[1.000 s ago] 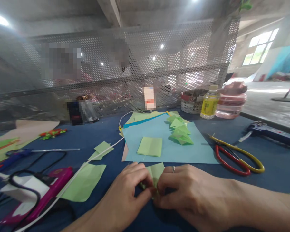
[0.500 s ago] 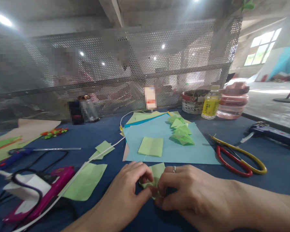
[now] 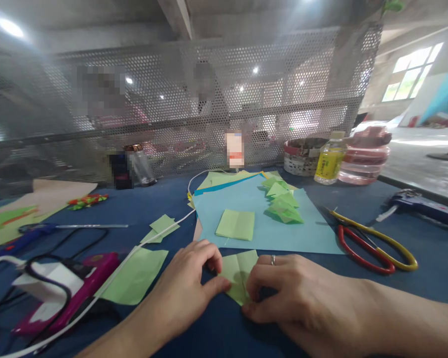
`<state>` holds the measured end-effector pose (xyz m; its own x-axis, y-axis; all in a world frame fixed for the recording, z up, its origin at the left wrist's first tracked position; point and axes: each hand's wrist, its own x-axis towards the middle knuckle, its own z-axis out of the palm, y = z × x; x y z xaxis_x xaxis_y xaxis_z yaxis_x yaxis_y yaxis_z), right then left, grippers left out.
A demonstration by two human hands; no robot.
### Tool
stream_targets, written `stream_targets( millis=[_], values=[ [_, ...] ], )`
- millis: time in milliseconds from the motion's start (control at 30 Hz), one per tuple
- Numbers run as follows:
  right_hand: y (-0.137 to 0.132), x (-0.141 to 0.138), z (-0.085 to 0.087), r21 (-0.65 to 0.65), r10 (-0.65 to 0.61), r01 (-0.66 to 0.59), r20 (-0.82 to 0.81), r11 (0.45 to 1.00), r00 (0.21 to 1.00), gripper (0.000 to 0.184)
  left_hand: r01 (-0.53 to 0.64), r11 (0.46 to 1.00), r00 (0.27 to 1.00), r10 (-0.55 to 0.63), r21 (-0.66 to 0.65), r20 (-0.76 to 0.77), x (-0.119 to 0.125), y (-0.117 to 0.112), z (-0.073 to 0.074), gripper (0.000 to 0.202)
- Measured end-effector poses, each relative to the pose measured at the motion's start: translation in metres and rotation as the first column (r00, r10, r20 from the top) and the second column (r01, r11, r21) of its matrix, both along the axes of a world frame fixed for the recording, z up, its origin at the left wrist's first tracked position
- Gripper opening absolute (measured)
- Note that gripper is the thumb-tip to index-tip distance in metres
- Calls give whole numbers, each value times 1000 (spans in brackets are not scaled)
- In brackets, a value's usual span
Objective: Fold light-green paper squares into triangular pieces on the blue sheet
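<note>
A small light green paper square, creased down the middle with its lower edges folded in, lies between my hands at the near side of the table. My left hand grips its left edge between thumb and curled fingers. My right hand, with a ring on one finger, pinches the right side and covers part of it. Just beyond lies a stack of green paper squares on a light blue sheet. Several folded green paper pieces sit in a row on that sheet.
Scissors with red and yellow handles lie to the right, near a blue glue gun. A white cable runs past a pink power strip and loose green paper. Bottles stand at the back by a mesh panel.
My left hand has shifted slightly left, and its fingers have drawn back to the paper's edge, so more of the creased paper shows. My right hand stays on its side.
</note>
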<state>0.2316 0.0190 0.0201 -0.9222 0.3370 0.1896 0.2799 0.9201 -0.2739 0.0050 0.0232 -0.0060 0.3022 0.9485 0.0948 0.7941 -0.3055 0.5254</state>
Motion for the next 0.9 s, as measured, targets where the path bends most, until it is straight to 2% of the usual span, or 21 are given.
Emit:
stream_targets(
  millis=[100, 167, 200, 233, 300, 333, 400, 500, 633, 733, 900],
  values=[
    [0, 0, 0, 4, -1, 1, -7, 1000, 1000, 41, -8, 999, 1000, 9, 38, -30, -3, -1, 1, 14],
    [0, 0, -1, -2, 2, -2, -13, 1000, 1000, 40, 32, 990, 999, -29, 137, -25, -3, -6, -1, 13],
    [1, 0, -2, -4, 4, -4, -18, 1000, 1000, 40, 92, 974, 996, -89, 208, -25, -2, -9, -3, 11],
    [1, 0, -2, -10, 10, -10, -24, 1000, 1000, 40, 163, 944, 986, -162, 286, -26, -1, -13, -7, 14],
    [2, 0, -4, -8, 14, -14, -31, 1000, 999, 40, 365, 828, 927, -367, 425, -81, 2, -19, -17, 27],
    [2, 0, -4, -1, 14, -14, -35, 1000, 999, 40, 398, 785, 909, -407, 475, -88, 3, -22, -23, 29],
    [2, 0, -6, -4, 16, -17, -46, 1000, 999, 40, 404, 748, 904, -415, 527, -105, 4, -25, -32, 33],
    [3, 0, -8, -54, 0, -6, -110, 999, 994, 40, 405, 740, 906, -406, 537, -125, 5, -26, -38, 34],
    [8, -1, -12, -90, -197, 182, -203, 979, 959, 33, 407, 706, 905, -397, 579, -152, 5, -27, -35, 36],
    [11, -5, -12, -124, -324, 309, -133, 943, 937, 20, 411, 702, 906, -383, 581, -178, 6, -28, -34, 37],
    [12, -11, -10, -188, -388, 375, -35, 908, 921, 2, 411, 695, 907, -380, 589, -184, 7, -28, -35, 37]
  ],
)
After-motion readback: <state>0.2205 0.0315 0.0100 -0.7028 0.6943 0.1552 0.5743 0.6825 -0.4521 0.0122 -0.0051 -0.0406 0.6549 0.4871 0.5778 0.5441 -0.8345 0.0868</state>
